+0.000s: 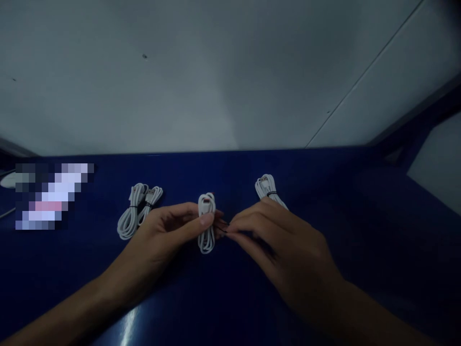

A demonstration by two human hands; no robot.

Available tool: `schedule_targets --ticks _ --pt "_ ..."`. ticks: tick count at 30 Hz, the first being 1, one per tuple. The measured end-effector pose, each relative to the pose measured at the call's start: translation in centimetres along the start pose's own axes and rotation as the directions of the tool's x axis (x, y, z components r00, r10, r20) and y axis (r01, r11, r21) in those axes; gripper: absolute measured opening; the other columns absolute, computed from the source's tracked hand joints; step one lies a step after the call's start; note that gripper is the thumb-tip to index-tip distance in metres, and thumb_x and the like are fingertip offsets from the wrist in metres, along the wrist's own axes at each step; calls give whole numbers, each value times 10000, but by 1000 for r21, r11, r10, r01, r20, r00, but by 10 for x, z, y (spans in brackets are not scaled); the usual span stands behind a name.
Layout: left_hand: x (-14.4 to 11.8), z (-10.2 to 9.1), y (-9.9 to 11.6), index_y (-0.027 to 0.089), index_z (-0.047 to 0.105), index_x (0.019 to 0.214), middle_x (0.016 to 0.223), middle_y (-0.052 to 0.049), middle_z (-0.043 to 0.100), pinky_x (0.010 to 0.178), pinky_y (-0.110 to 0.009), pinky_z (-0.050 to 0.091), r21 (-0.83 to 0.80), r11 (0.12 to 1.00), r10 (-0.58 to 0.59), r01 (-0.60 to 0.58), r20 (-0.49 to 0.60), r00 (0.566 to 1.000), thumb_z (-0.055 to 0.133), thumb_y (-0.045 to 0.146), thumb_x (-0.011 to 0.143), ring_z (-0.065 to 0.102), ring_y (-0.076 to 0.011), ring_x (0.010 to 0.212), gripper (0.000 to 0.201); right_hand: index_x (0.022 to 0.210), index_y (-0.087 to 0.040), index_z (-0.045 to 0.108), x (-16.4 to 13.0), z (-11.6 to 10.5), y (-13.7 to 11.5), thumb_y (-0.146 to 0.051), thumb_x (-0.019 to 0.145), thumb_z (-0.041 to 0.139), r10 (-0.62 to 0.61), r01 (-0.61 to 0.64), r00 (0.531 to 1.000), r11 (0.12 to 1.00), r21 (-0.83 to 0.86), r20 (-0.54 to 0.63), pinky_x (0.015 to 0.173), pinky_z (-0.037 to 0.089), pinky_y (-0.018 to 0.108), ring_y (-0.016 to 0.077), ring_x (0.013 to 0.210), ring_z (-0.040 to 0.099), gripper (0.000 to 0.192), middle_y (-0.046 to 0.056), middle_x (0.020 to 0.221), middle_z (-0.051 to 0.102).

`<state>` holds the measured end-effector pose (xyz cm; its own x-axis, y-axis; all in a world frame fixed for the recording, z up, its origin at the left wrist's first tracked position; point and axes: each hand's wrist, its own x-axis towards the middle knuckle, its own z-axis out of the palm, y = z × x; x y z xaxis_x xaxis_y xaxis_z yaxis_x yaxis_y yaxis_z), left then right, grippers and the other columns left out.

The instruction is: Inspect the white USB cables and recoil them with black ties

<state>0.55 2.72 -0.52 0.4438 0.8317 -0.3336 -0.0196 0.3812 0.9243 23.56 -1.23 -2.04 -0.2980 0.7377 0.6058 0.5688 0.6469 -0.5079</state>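
In the middle of the view, a coiled white USB cable is held upright between the thumb and fingers of my left hand. Its plug, with an orange inside, shows near the top of the coil. My right hand is just right of the coil, its thumb and fingertips pinching a thin black tie. The tie runs toward the coil; where it passes behind is hidden by my left fingers.
Two tied white cable coils lie at left, partly behind my left hand. Another tied coil lies beyond my right hand. A pixelated patch covers something at far left, beside a white object. A pale wall rises behind the blue table.
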Motion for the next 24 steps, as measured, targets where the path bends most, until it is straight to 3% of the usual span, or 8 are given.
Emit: schedule_targets --ticks 5,14,19,24 --pt "0 0 0 295 901 1211 1129 -60 894 986 -298 611 126 992 -17 21 -32 999 787 436 1048 822 -239 1069 244 1069 -177 759 -4 2 2 -52 1078 680 9 -6 994 1000 -29 112 757 616 316 180 882 734 149 34 1004 818" --pt "-1 6 -2 280 927 1044 1096 -47 906 959 -235 609 -21 1000 14 -17 -132 991 838 442 1008 820 -204 1061 188 1050 -153 772 -1 0 -3 -62 1072 699 30 -32 993 999 16 115 680 580 296 173 829 707 118 27 939 792" --pt "0 8 -1 262 922 1023 999 -37 899 893 -211 628 -114 993 2 -17 -136 991 828 453 1016 812 -177 955 213 1073 -151 760 -3 -1 -5 -58 1078 687 31 -37 993 998 50 115 678 579 266 154 849 705 118 23 962 787" --pt "2 5 -1 260 921 1001 1045 -30 900 896 -187 642 -170 983 38 -63 -143 989 810 459 1030 819 -179 1016 230 1033 -163 759 0 1 -8 -61 1066 713 42 -53 991 995 85 124 716 587 279 156 819 687 116 10 922 774"
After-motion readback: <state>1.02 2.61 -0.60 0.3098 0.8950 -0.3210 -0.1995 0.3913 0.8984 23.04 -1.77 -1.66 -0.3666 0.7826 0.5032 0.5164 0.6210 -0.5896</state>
